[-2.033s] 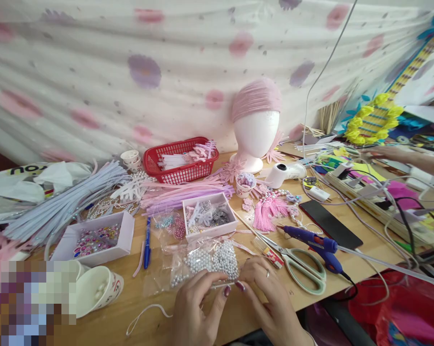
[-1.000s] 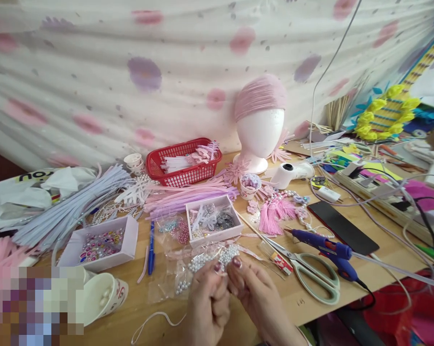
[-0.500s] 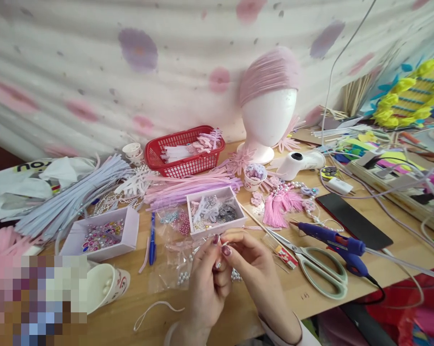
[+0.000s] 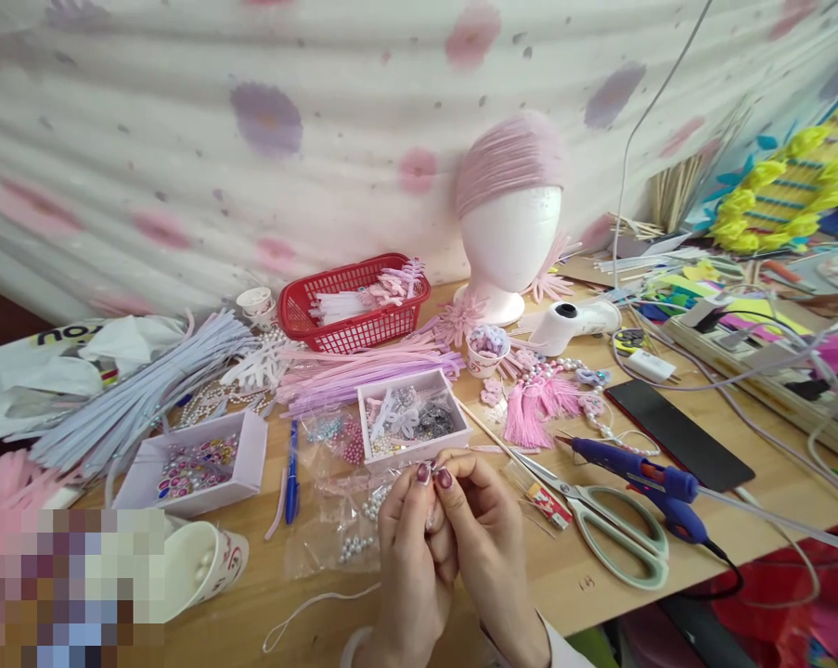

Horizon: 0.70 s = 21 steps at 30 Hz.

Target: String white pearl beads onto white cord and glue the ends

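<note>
My left hand (image 4: 413,547) and my right hand (image 4: 484,524) are together above the front of the table, fingers curled and thumb tips almost touching. Both pinch something tiny at the fingertips; it is mostly hidden and I cannot make it out. A small pale, shiny bit shows below the thumbs. On the table to the left lies a thin white cord (image 4: 300,608), whose right end passes out of sight at my left hand. Clear plastic bags with pearly beads (image 4: 354,549) lie just left of my hands. Behind them stands a white box (image 4: 413,447) of beads and charms.
Scissors (image 4: 620,538), a blue glue gun (image 4: 634,471) and a phone (image 4: 679,436) lie to the right. A paper cup (image 4: 227,568), a box of gems (image 4: 241,464) and a blue pen (image 4: 291,475) are left. Behind stand a red basket (image 4: 353,329) and a foam head (image 4: 509,241).
My hands have shifted slightly right and drawn closer, with the thumbs now side by side. The thin white bit seen between the fingertips earlier is now mostly hidden. The view has tilted slightly.
</note>
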Motion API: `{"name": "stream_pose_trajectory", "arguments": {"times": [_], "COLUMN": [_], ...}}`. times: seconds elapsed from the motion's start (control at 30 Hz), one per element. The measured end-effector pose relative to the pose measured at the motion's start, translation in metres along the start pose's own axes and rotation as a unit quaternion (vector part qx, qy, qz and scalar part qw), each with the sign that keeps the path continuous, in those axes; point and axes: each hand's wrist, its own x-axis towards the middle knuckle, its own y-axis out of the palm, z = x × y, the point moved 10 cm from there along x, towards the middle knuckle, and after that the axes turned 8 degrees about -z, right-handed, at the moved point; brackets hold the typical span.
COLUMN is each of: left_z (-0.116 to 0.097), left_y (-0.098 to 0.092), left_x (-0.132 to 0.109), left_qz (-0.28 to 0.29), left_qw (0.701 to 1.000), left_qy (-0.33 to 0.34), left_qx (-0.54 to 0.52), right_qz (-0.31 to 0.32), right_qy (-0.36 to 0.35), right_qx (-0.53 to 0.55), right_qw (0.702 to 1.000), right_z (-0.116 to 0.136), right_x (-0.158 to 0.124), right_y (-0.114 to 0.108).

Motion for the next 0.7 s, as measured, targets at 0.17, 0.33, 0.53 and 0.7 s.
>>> {"name": "stream_pose_trajectory", "arguments": {"times": [0.17, 0.33, 0.53, 0.7], "left_z": [-0.011, -0.011, -0.016, -0.026], "left_y": [0.004, 0.004, 0.008, 0.005], "left_x": [-0.002, -0.005, -0.008, -0.01], "left_qz": [-0.006, -0.003, 0.031, 0.048], "left_qw": [0.999, 0.999, 0.999, 0.998], "left_qy": [0.03, -0.019, -0.007, 0.051], "left_qx": [-0.035, -0.03, -0.029, 0.006], "right_qz": [-0.029, -0.087, 0.046, 0.11], "right_qy": [-0.025, -0.076, -0.124, -0.121], "right_qx": [0.008, -0.04, -0.109, -0.147], "right_qw": [0.999, 0.993, 0.985, 0.975], "right_z": [0.002, 0.012, 0.032, 0.038], "right_x": [0.002, 0.02, 0.02, 0.007], "right_y": [0.002, -0.02, -0.013, -0.007]}}
